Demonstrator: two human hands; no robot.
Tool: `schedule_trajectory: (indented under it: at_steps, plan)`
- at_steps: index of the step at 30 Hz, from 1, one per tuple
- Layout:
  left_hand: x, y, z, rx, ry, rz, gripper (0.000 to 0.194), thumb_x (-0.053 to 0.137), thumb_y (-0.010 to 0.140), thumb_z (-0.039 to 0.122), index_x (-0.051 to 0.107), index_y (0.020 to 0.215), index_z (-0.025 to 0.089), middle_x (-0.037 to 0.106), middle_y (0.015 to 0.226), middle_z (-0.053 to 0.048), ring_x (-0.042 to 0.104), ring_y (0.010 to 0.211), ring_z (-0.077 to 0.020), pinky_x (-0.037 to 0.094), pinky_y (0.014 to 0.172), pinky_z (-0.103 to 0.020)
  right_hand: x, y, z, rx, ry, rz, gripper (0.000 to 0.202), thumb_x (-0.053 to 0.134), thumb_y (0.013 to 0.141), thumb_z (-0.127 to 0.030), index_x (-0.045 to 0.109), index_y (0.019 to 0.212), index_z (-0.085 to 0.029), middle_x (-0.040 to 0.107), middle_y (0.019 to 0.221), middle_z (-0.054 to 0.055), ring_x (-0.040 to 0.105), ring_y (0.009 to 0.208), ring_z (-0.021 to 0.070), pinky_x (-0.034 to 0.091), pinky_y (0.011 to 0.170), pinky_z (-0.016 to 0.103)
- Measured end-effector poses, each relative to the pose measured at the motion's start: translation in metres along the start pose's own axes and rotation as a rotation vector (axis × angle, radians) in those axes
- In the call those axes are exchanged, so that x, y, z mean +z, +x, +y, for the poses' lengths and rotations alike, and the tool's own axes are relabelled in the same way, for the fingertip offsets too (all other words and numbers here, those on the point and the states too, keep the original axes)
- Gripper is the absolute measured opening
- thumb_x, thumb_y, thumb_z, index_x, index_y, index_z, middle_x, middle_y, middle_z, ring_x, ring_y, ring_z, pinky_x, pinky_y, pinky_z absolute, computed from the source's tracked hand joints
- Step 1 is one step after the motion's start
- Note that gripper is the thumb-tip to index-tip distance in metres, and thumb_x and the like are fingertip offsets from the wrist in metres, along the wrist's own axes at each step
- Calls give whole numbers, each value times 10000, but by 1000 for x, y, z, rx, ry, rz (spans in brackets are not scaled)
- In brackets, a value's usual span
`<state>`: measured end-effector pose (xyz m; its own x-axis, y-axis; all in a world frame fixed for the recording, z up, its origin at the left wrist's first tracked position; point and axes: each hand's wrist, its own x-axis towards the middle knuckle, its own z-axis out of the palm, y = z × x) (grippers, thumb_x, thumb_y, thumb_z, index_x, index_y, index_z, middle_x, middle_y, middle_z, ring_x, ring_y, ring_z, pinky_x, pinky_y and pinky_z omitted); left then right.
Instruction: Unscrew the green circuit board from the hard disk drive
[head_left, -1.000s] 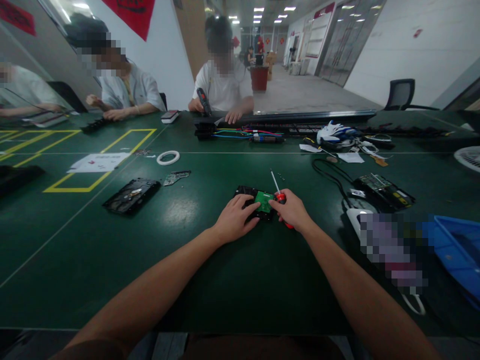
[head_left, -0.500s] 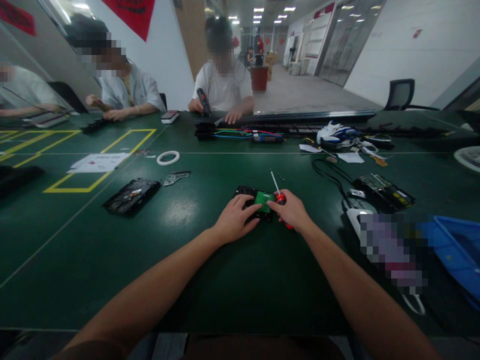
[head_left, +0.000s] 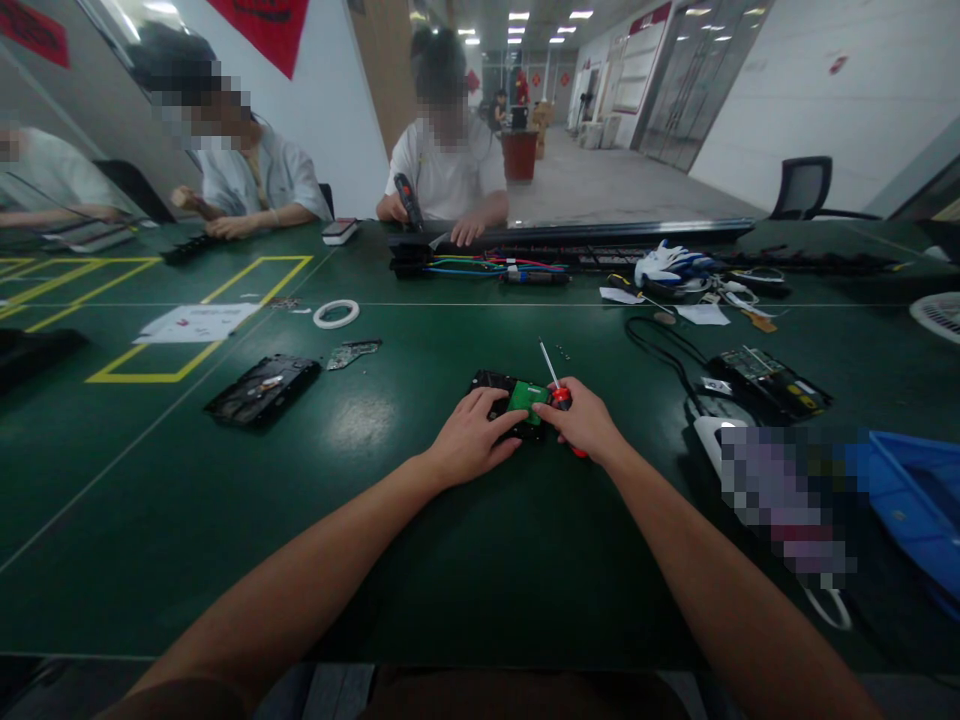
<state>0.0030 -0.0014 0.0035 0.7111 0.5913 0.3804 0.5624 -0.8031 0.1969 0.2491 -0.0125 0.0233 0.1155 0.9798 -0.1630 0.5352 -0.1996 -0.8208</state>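
The black box lies flat on the green desk, right in front of the person, with a green board on its top. To do this bit well, I think the left hand should hold the box down so it can't slide. The right fingers should touch just the edge of the board, softly, because a hard push might bend it. The screwdriver looks best with its tip turned away from the board, as it is now, so it can't scratch. The tiny screws sit near that tip, so a bump could roll them off.

Both arms reach forward and lean in. The left grip is spread over the box, with one finger on the board; I can't tell if it squeezes. The right hand has its grip closed around the screwdriver's red handle, thumb and finger by the board's right side.
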Motion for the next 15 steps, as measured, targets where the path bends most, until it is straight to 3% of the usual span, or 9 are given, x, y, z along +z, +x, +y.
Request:
schedule_trajectory:
  at_steps: [15]
  plan:
    - [2, 0, 2, -1, 32, -25, 478, 686, 1036, 385, 600, 1497, 291, 478, 1560, -160, 483, 1458, -398, 520, 1146, -637, 0, -2, -4, -12, -30, 13, 386, 793, 931, -412, 614, 1219, -228, 716, 996, 53, 640, 533, 117, 536, 432, 248]
